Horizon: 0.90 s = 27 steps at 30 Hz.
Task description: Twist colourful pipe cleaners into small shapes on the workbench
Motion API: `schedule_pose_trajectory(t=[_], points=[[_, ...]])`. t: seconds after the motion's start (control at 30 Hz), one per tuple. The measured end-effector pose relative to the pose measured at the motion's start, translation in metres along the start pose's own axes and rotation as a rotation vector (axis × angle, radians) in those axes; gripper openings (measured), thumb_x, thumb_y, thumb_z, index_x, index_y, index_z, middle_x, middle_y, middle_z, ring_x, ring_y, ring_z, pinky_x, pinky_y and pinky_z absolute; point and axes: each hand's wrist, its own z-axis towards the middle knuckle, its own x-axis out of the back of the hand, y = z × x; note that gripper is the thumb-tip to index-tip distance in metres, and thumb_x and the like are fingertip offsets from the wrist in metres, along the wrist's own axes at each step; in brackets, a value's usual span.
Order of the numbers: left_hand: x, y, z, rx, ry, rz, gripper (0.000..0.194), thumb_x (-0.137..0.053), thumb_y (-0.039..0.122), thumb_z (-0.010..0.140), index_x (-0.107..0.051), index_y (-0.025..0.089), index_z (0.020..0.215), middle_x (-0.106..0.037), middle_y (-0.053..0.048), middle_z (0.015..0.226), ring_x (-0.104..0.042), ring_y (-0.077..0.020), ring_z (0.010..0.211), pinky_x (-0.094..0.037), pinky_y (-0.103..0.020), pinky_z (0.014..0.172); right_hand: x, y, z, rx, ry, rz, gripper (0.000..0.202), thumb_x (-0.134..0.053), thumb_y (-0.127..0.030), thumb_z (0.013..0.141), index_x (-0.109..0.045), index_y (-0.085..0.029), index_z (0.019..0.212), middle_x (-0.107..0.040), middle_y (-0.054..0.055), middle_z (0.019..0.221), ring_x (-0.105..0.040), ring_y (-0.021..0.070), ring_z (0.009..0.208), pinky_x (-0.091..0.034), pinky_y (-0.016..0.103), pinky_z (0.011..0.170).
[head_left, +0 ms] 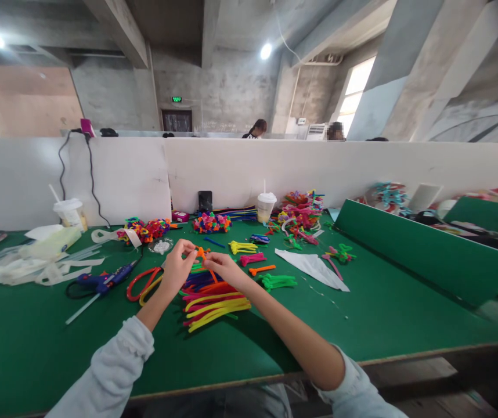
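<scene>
Beyond the low white partition [249,168] edging my green counter [383,325], I see bare grey concrete walls [231,87] and beams, a dark door [177,121] under a green lit sign [176,99], bright ceiling lights [266,51], and a glowing window [356,87] off to my right.

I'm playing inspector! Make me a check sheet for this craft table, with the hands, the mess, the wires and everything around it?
Surface: green tabletop; no spill seen.
Job's things: small orange fuzzy piece between the hands; bundle of colorful fuzzy strips just below; yellow bunch and green bunch to the right.
Clutter: crumpled plastic bags and glue gun at left; two lidded cups with straws at the back, left cup and right cup; white sheet at right.
Hands: left hand and right hand both pinch the orange piece.
Cables: black cables hang down the white partition.
Surroundings: people beyond the partition; lit ceiling lamps.
</scene>
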Motion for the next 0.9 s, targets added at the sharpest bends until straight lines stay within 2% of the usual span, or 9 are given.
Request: schedule_pose_trajectory(t=[0.27,0.47,0.57,0.67,0.77,0.9], points=[[-0.003,-0.003,0.001,0.033,-0.015,-0.070,0.014,-0.050,0.025,0.071,-0.045,0.018,0.082,-0.049,0.003,0.068,-0.057,-0.0124,0.066,-0.054,-0.025,0.057,0.003,-0.007,-0.004,0.125,0.005,-0.271,0.019,-0.044,-0.022,0.077,-0.051,-0.017,0.060,-0.050,-0.002,0.061,-0.043,0.0102,0.058,-0.032,0.022,0.057],[0.003,-0.006,0.004,0.041,0.031,-0.106,0.017,-0.053,0.028,0.071,-0.044,0.018,0.082,-0.052,0.003,0.065,-0.059,-0.0122,0.060,-0.054,-0.026,0.057,0.007,-0.005,-0.002,0.058,0.054,-0.252,0.023,-0.043,-0.029,0.079,-0.053,-0.017,0.062,-0.048,-0.003,0.058,-0.041,0.0097,0.054,-0.031,0.021,0.054],[0.007,-0.008,0.007,0.052,0.103,-0.127,0.019,-0.054,0.030,0.070,-0.046,0.017,0.081,-0.052,0.003,0.067,-0.060,-0.0120,0.057,-0.053,-0.026,0.057,0.015,-0.001,0.001,0.038,0.097,-0.214,0.022,-0.043,-0.030,0.079,-0.057,-0.016,0.070,-0.049,-0.002,0.060,-0.042,0.0098,0.055,-0.031,0.021,0.053],[0.007,-0.009,0.007,0.050,0.143,-0.148,0.018,-0.054,0.030,0.070,-0.047,0.017,0.079,-0.052,0.003,0.066,-0.059,-0.0115,0.058,-0.053,-0.026,0.057,0.026,0.002,0.004,0.019,0.154,-0.200,0.022,-0.043,-0.029,0.078,-0.058,-0.016,0.069,-0.047,-0.003,0.058,-0.040,0.0097,0.053,-0.029,0.021,0.051],[0.003,-0.008,0.005,0.049,0.115,-0.117,0.015,-0.052,0.029,0.070,-0.047,0.018,0.079,-0.052,0.002,0.068,-0.057,-0.0117,0.061,-0.052,-0.025,0.056,0.035,0.003,0.007,0.027,0.153,-0.205,0.021,-0.044,-0.031,0.077,-0.057,-0.017,0.069,-0.044,-0.003,0.057,-0.038,0.0094,0.053,-0.029,0.021,0.050],[-0.001,-0.008,0.000,0.047,0.061,-0.034,0.012,-0.047,0.029,0.073,-0.049,0.018,0.080,-0.051,-0.001,0.074,-0.056,-0.0144,0.072,-0.052,-0.024,0.054,0.054,0.003,0.008,0.024,0.101,-0.212,0.019,-0.043,-0.029,0.077,-0.057,-0.017,0.081,-0.048,-0.003,0.060,-0.042,0.0100,0.055,-0.032,0.022,0.053]])
